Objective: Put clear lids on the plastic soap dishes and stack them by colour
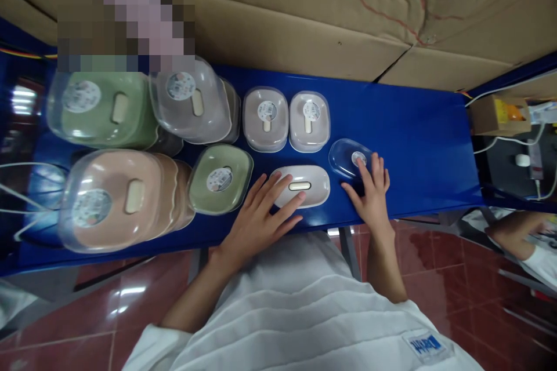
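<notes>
My left hand lies with spread fingers over the left end of a small pale oval container, which has a cream handle piece in its middle. To the right, my right hand is spread too, its fingertips at a clear plastic lid that bears a round label. Whether the fingers press on that lid or only touch it, I cannot tell. Just left of my left hand stands a green container with a clear cover and round label. Two pale pinkish-grey containers with clear lids sit behind the oval one.
Stacks of lidded containers fill the table's left side: green, grey and peach. Cardboard lines the back of the blue table. At right are a small carton, white cables and another person's arm.
</notes>
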{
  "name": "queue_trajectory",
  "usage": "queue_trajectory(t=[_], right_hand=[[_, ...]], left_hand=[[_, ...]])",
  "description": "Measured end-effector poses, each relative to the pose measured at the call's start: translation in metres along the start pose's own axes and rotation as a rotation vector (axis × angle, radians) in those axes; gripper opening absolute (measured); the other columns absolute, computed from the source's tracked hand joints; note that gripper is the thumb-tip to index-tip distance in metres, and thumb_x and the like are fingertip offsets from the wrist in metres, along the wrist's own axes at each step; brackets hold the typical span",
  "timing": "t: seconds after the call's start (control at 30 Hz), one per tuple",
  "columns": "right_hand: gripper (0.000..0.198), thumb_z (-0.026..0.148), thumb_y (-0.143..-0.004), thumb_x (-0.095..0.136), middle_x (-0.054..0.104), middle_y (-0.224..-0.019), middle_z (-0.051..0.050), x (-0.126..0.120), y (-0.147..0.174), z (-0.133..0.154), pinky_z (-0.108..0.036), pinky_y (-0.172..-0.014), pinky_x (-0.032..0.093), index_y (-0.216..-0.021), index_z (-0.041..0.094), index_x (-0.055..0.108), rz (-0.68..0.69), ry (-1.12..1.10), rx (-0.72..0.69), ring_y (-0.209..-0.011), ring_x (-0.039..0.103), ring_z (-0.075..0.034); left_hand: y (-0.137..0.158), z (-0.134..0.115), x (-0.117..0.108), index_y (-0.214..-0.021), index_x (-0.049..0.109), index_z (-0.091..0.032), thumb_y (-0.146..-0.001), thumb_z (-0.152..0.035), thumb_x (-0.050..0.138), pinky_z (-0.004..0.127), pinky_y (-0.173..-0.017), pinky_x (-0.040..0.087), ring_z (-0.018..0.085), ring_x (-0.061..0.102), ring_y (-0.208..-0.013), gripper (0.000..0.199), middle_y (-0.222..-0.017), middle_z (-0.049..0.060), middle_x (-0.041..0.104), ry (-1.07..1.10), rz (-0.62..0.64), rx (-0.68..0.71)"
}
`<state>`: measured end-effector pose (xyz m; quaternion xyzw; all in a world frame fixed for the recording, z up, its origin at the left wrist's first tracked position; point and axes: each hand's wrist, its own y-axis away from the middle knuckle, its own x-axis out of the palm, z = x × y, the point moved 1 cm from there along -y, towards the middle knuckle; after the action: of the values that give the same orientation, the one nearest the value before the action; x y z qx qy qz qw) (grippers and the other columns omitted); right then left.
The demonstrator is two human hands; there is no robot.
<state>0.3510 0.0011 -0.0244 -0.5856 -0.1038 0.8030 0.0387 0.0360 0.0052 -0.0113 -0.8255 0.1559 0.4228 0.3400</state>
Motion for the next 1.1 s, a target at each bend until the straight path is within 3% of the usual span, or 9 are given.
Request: queue_trajectory(t=[0.13, 0.23, 0.33, 0.57, 0.77, 0.97, 1.1], right_hand=[[0.050, 0.042, -0.104, 0.068, 0.058, -0.161, -0.009, -0.001, -0.017, -0.011, -0.061, -0.126, 0.042, -0.152, 0.032, 0.061, -0.142, -0.203, -0.035, -0.158, 0.044, -0.034], [0.047, 0.035, -0.100, 0.075, 0.068, -0.148, -0.008, -0.005, -0.013, 0.006, -0.059, -0.122, 0.050, -0.146, 0.032, 0.067, -0.214, -0.343, -0.060, -0.147, 0.058, -0.033], [0.052, 0.029, -0.094, 0.082, 0.072, -0.142, -0.006, -0.007, -0.003, 0.034, -0.059, -0.118, 0.055, -0.145, 0.035, 0.068, -0.209, -0.466, -0.149, -0.141, 0.064, -0.033], [0.074, 0.025, -0.093, 0.083, 0.066, -0.151, -0.006, 0.013, 0.009, 0.068, -0.056, -0.120, 0.056, -0.160, 0.037, 0.053, -0.088, -0.508, -0.374, -0.147, 0.058, -0.032], [0.083, 0.018, -0.097, 0.077, 0.032, -0.177, 0.001, 0.016, 0.013, 0.061, -0.053, -0.127, 0.049, -0.167, 0.043, 0.039, 0.049, -0.407, -0.426, -0.159, 0.041, -0.033], [0.083, 0.012, -0.098, 0.072, 0.033, -0.175, 0.004, 0.014, 0.017, 0.058, -0.048, -0.129, 0.047, -0.167, 0.041, 0.036, 0.060, -0.360, -0.472, -0.160, 0.040, -0.029], [0.083, 0.011, -0.098, 0.072, 0.033, -0.175, 0.004, 0.015, 0.018, 0.058, -0.047, -0.130, 0.045, -0.168, 0.040, 0.037, 0.043, -0.347, -0.488, -0.161, 0.037, -0.029]], left_hand=[[0.002, -0.002, 0.000, -0.155, 0.048, -0.023, -0.097, -0.024, 0.078, 0.059, -0.125, 0.045, 0.035, 0.051, -0.153, 0.065, -0.156, 0.020, 0.058, 0.013, -0.063, -0.023], [0.003, -0.002, 0.001, -0.159, 0.044, -0.025, -0.097, -0.020, 0.077, 0.056, -0.120, 0.052, 0.035, 0.052, -0.152, 0.069, -0.153, 0.020, 0.060, 0.035, -0.109, -0.073], [0.004, 0.000, 0.000, -0.160, 0.043, -0.025, -0.096, -0.027, 0.079, 0.054, -0.116, 0.056, 0.036, 0.052, -0.152, 0.073, -0.156, 0.021, 0.056, 0.039, -0.083, -0.087], [0.017, 0.008, -0.001, -0.157, 0.049, -0.023, -0.093, -0.031, 0.083, 0.050, -0.117, 0.057, 0.035, 0.054, -0.150, 0.072, -0.157, 0.021, 0.054, 0.003, -0.049, -0.063], [0.024, 0.008, 0.001, -0.158, 0.048, -0.023, -0.094, -0.031, 0.082, 0.048, -0.114, 0.059, 0.034, 0.056, -0.148, 0.073, -0.157, 0.022, 0.054, 0.005, -0.067, -0.111], [0.027, 0.012, 0.005, -0.162, 0.041, -0.033, -0.094, -0.028, 0.082, 0.048, -0.114, 0.060, 0.032, 0.057, -0.148, 0.079, -0.159, 0.016, 0.053, 0.058, -0.105, -0.106], [0.027, 0.012, 0.005, -0.160, 0.043, -0.031, -0.094, -0.029, 0.082, 0.048, -0.113, 0.061, 0.032, 0.056, -0.149, 0.077, -0.158, 0.017, 0.053, 0.054, -0.113, -0.111]])
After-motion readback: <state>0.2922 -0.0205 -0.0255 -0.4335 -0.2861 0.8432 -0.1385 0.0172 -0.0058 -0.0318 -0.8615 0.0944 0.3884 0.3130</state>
